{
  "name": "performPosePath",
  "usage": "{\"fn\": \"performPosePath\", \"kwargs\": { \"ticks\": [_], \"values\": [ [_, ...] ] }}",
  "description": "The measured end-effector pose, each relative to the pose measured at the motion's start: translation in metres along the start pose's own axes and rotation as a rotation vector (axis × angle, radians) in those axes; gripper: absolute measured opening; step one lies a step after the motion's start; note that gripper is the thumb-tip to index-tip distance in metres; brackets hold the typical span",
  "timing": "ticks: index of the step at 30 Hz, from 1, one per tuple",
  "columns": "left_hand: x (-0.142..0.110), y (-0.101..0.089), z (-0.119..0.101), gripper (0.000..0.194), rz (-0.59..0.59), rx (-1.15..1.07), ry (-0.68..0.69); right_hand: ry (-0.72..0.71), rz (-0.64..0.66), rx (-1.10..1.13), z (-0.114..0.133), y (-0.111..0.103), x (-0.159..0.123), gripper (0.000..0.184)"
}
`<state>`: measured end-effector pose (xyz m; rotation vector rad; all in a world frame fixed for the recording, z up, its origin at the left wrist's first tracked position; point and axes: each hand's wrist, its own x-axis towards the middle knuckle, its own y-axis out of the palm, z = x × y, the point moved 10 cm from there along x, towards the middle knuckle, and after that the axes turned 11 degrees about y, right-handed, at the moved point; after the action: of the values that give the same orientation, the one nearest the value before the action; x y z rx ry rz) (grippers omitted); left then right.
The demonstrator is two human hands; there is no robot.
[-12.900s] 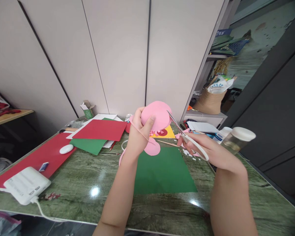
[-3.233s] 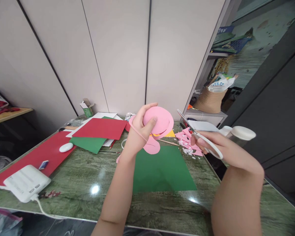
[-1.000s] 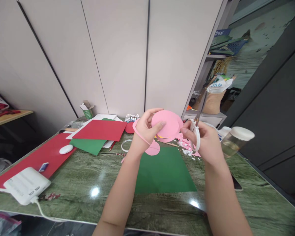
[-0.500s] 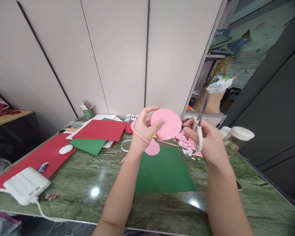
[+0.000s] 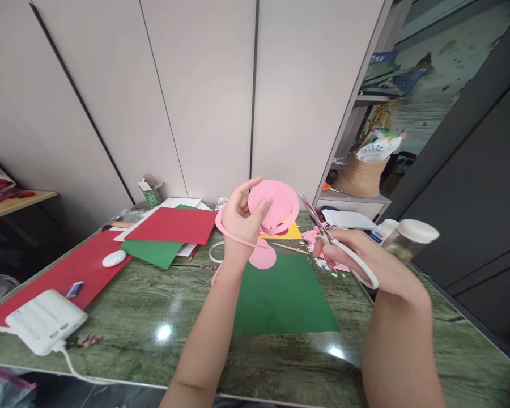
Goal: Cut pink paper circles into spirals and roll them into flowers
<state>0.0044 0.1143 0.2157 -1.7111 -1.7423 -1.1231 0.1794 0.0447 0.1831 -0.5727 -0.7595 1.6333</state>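
Held up over the table, a round piece of pink paper (image 5: pixel 276 195) is pinched between the thumb and fingers of my left hand (image 5: pixel 243 214). A narrow pink paper strip (image 5: pixel 238 239) curls from it around the back of that hand and wrist. My right hand (image 5: pixel 348 249) grips white-handled scissors (image 5: pixel 323 226), their blades pointing up and left, a little apart from the paper's right edge. Below lies a green sheet (image 5: pixel 287 297), with a pink paper piece (image 5: pixel 263 258) at its top edge.
Pink scraps (image 5: pixel 310 238) and white bits lie right of a thin wooden stick (image 5: pixel 289 247). Red sheets (image 5: pixel 170 224) are stacked at left, near a white power bank (image 5: pixel 46 320) with a cable. A lidded jar (image 5: pixel 412 238) stands at right.
My right hand has turned the scissors from upright to pointing left towards the paper. My left hand has shifted slightly left and up with the pink disc, and the strip around the wrist shows more.
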Motion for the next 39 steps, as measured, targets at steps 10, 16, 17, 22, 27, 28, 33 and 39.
{"fn": "performPosePath", "kwargs": {
  "ticks": [10, 16, 17, 22, 27, 28, 33, 39],
  "values": [
    [0.001, -0.009, 0.002, 0.039, -0.096, -0.068, 0.037, 0.009, 0.059, 0.034, -0.003, 0.004, 0.001, 0.045],
    [0.002, -0.013, 0.0, 0.033, -0.134, -0.059, 0.045, -0.015, 0.027, 0.019, -0.001, 0.001, 0.0, 0.046],
    [0.002, -0.013, 0.0, 0.033, -0.135, -0.063, 0.038, -0.012, 0.023, 0.015, -0.001, 0.001, 0.0, 0.046],
    [0.0, -0.011, 0.002, 0.033, -0.13, -0.098, 0.016, 0.024, -0.03, -0.023, -0.001, -0.004, 0.001, 0.051],
    [0.0, -0.01, 0.002, 0.034, -0.122, -0.092, 0.008, 0.034, -0.033, -0.058, -0.001, -0.004, 0.002, 0.051],
    [0.0, -0.01, 0.002, 0.034, -0.121, -0.086, 0.006, 0.025, -0.036, -0.057, -0.001, -0.004, 0.002, 0.051],
    [0.0, -0.009, 0.0, 0.033, -0.102, -0.07, 0.0, -0.051, 0.006, -0.008, 0.004, -0.001, -0.002, 0.054],
    [0.0, -0.009, -0.001, 0.035, -0.1, -0.076, 0.003, -0.053, 0.043, 0.0, 0.001, 0.001, -0.004, 0.051]
  ]
}}
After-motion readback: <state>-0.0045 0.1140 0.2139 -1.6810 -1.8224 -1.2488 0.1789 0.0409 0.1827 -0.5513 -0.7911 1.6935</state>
